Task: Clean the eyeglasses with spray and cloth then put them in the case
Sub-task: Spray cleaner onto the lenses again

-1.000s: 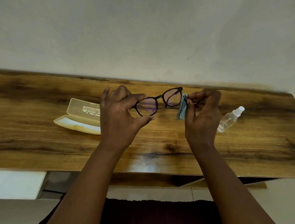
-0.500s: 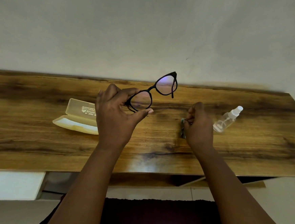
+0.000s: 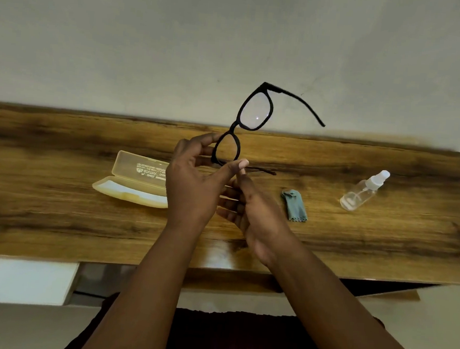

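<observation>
A: Where do the hands stand?
B: The left hand (image 3: 192,182) pinches the eyeglasses (image 3: 242,128) aloft, temples unfolded; the right hand (image 3: 251,206) hangs loose beneath, grasping nothing.
A: What's left?
B: Probably folding and casing. Cloth (image 3: 294,205) and spray bottle (image 3: 363,191) lie rightward on the surface (image 3: 55,215); the open case (image 3: 134,183) waits just left, unobstructed.
</observation>
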